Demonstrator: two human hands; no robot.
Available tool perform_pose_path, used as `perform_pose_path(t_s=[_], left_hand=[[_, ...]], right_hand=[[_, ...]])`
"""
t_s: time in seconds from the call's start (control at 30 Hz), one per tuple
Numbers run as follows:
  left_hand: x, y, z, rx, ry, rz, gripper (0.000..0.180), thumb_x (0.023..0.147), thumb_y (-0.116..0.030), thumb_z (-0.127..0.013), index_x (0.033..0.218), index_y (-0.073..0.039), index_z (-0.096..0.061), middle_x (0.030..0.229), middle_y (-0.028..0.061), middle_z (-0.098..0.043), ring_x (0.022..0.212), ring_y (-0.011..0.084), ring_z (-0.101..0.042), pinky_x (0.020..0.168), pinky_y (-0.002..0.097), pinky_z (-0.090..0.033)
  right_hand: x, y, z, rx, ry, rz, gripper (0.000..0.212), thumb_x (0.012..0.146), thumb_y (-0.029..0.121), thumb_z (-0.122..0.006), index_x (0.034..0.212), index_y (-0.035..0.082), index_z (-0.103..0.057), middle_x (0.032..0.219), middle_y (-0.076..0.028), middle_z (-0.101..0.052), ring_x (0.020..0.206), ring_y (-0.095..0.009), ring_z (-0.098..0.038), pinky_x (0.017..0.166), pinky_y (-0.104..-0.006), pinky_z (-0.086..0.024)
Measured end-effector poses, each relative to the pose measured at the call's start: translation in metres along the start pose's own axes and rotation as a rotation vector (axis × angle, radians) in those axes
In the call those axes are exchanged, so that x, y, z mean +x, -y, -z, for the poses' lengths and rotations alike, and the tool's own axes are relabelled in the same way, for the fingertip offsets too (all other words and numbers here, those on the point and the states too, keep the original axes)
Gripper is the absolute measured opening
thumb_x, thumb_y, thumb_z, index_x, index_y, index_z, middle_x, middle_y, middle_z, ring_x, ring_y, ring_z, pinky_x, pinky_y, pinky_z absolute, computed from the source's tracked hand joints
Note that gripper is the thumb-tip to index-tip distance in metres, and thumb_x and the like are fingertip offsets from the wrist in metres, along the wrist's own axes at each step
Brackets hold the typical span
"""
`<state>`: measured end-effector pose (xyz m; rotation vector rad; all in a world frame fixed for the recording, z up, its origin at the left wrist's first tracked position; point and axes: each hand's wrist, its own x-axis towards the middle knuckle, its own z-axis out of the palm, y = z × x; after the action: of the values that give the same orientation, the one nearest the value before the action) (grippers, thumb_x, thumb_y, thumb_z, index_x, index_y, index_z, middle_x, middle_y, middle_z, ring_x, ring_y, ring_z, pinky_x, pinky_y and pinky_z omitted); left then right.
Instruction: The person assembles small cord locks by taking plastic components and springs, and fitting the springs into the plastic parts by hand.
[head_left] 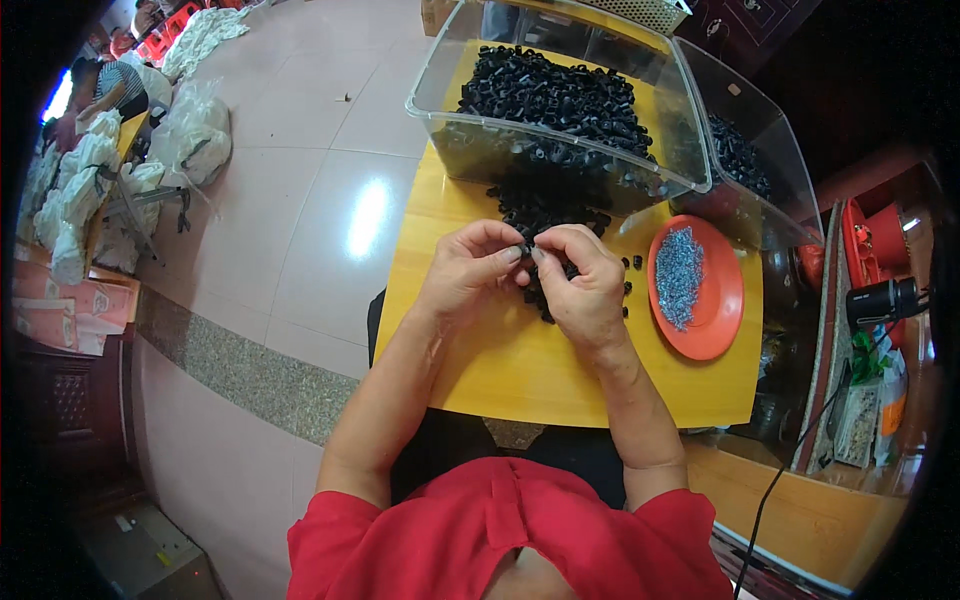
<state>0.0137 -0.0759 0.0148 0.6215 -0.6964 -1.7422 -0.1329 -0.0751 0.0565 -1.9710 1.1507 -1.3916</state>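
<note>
A yellow wooden bench (520, 370) fills the frame's centre. On it rest a clear plastic bin (560, 150) at the top, a loose heap of small black plastic parts (545, 215) mid-frame, and a round orange plate (715, 300) of silver screws (680, 275) at right.

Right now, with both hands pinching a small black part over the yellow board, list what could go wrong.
1. The left hand and right hand meet at fingertips on one small black plastic part; it could slip into the loose black pile.
2. The round orange plate of small silvery screws sits by the right wrist; a sweep might scatter them.
3. Stray black pieces lie loose and may roll off the yellow wooden board.
</note>
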Motion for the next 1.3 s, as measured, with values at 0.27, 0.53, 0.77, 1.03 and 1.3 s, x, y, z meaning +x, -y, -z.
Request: perform_pose_path(t_s=[0.27, 0.53, 0.77, 1.03, 1.3], left_hand=[[0.001, 0.004, -0.003, -0.036, 0.031, -0.015, 0.013, 0.079, 0.001, -0.058, 0.091, -0.001, -0.055, 0.08, 0.0088, -0.061, 0.066, 0.0149, -0.059, 0.061, 0.0245, -0.049], [0.002, -0.006, 0.005, -0.107, -0.042, -0.078, 0.012, 0.08, -0.003, -0.058, 0.092, -0.004, -0.057, 0.079, 0.0089, -0.061, 0.065, 0.015, -0.059, 0.058, 0.0237, -0.047], [0.003, -0.015, 0.019, -0.231, -0.108, -0.164, 0.013, 0.083, -0.002, -0.052, 0.095, -0.004, -0.055, 0.082, 0.0109, -0.058, 0.066, 0.0161, -0.056, 0.058, 0.0254, -0.045], [0.002, -0.014, 0.012, -0.21, -0.134, -0.114, 0.012, 0.081, -0.005, -0.057, 0.093, -0.004, -0.056, 0.079, 0.0097, -0.06, 0.063, 0.0158, -0.056, 0.056, 0.0253, -0.043], [0.002, -0.009, 0.004, -0.148, -0.038, 0.001, 0.014, 0.08, -0.005, -0.059, 0.093, -0.004, -0.055, 0.078, 0.0089, -0.061, 0.062, 0.0144, -0.058, 0.054, 0.0228, -0.045]], right_hand=[[-0.002, -0.005, 0.002, -0.075, 0.037, 0.072, 0.01, 0.069, -0.005, -0.058, 0.077, 0.001, -0.054, 0.076, -0.011, -0.056, 0.071, -0.028, -0.055, 0.062, -0.0342, -0.044], [-0.005, -0.009, 0.003, -0.04, 0.033, 0.037, 0.018, 0.066, -0.007, -0.058, 0.082, 0.001, -0.059, 0.081, -0.011, -0.057, 0.073, -0.029, -0.053, 0.063, -0.0348, -0.044], [-0.01, -0.006, -0.009, -0.466, 0.273, 0.314, 0.017, 0.065, 0.006, -0.062, 0.081, 0.007, -0.062, 0.085, -0.007, -0.053, 0.084, -0.023, -0.048, 0.075, -0.0362, -0.035], [-0.015, -0.007, -0.015, -0.57, 0.415, 0.299, 0.013, 0.066, 0.006, -0.06, 0.079, 0.006, -0.061, 0.084, -0.007, -0.05, 0.085, -0.024, -0.047, 0.076, -0.0367, -0.035], [-0.009, -0.012, 0.008, 0.285, 0.097, -0.42, 0.007, 0.078, 0.003, -0.058, 0.083, -0.001, -0.06, 0.076, -0.003, -0.059, 0.066, -0.013, -0.055, 0.058, -0.0261, -0.044]])
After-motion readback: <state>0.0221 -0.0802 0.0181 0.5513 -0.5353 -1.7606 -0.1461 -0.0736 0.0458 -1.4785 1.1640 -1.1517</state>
